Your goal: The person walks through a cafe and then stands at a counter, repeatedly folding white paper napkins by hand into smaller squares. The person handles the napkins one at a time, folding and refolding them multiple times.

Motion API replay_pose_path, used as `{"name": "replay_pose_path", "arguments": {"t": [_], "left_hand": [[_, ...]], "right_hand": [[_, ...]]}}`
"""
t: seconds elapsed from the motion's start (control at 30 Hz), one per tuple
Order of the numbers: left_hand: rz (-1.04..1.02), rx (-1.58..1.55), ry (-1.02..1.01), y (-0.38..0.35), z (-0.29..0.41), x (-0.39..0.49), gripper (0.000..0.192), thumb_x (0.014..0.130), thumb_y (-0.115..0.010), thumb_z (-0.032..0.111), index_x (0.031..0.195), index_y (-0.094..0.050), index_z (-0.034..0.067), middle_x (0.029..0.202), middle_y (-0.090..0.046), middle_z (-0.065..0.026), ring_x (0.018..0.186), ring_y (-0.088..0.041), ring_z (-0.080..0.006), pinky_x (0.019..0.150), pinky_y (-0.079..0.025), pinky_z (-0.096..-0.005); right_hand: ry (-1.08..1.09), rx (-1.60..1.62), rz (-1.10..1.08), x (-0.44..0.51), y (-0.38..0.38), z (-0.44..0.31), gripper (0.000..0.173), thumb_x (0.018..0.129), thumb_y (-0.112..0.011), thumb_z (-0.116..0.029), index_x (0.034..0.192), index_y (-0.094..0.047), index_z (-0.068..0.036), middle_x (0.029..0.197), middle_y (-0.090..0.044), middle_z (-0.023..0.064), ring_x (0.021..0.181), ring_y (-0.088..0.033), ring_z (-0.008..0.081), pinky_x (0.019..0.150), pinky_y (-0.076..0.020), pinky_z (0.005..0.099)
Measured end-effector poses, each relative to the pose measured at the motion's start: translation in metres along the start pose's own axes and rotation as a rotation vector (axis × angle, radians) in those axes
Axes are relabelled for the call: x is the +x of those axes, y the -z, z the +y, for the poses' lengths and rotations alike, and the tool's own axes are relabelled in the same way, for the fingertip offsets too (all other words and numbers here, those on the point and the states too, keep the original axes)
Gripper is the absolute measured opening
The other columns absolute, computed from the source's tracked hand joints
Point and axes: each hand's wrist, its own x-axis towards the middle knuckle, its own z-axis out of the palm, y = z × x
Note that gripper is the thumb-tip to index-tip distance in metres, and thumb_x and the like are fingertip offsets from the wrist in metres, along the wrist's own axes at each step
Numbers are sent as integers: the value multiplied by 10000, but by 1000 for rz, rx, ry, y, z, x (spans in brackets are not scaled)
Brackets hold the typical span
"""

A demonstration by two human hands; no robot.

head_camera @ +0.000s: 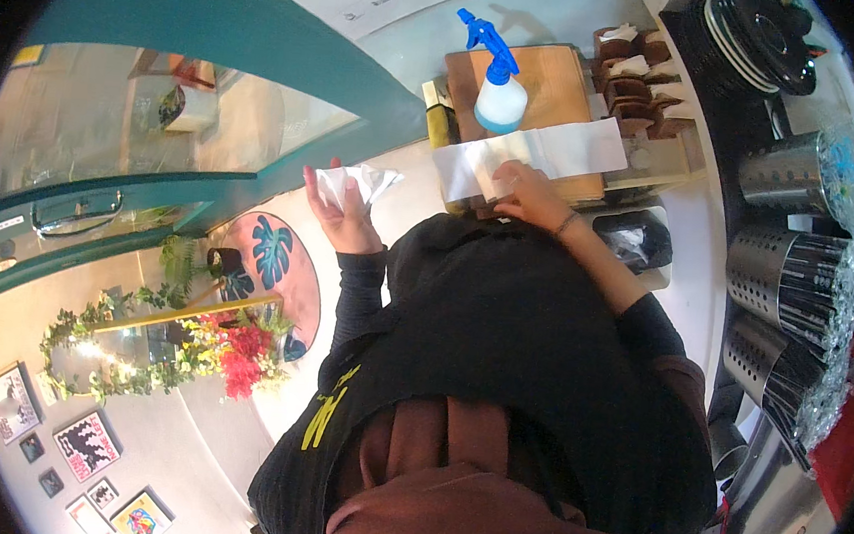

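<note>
My left hand [341, 215] is raised at the left and holds a crumpled white paper napkin [358, 184] between thumb and fingers. In front of my body, my right hand [536, 196] has its bent fingers around the near end of a cream folded napkin [507, 153]. Under that napkin lies a long white paper strip [594, 148], spread across a wooden board [562, 74]. A spray bottle [502, 101] with a blue trigger head and pale blue liquid stands on the board, just beyond the paper.
Brown holders [628, 95] with napkins sit right of the board. Further right are stacked dark plates [761, 41] and perforated metal cups [757, 278] of wrapped utensils. A black-lined bin [636, 238] is near my right forearm. A teal-framed glass door [258, 118] stands left.
</note>
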Motion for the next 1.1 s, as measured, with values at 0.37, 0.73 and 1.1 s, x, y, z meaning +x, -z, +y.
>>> {"name": "replay_pose_path", "arguments": {"t": [0.37, 0.73, 1.1], "left_hand": [[95, -29, -41, 12, 4, -4, 695, 780, -502, -28, 1314, -96, 157, 1213, -362, -211, 989, -454, -221, 845, -418, -358], [82, -30, -32, 10, 1, 2, 748, 771, -512, -32, 1320, -56, 193, 1213, -344, -235, 1011, -444, -236, 860, -405, -376], [45, -45, 55, 9, -9, 3, 693, 776, -495, -51, 1309, -122, 188, 1232, -350, -231, 1020, -457, -232, 854, -418, -353]], "right_hand": [[10, 95, -46, 0, 6, 8, 223, 718, -625, -140, 897, -515, -66, 1056, -484, 115, 952, -493, 309, 803, -407, 361], [-5, 150, -45, 1, 1, 17, 97, 740, -590, -99, 810, -546, -48, 1063, -500, 110, 968, -494, 296, 823, -402, 350], [-405, 894, 173, 3, 20, 13, 162, 805, -570, -192, 865, -564, -41, 1032, -543, 34, 916, -507, 137, 787, -402, 273]]}}
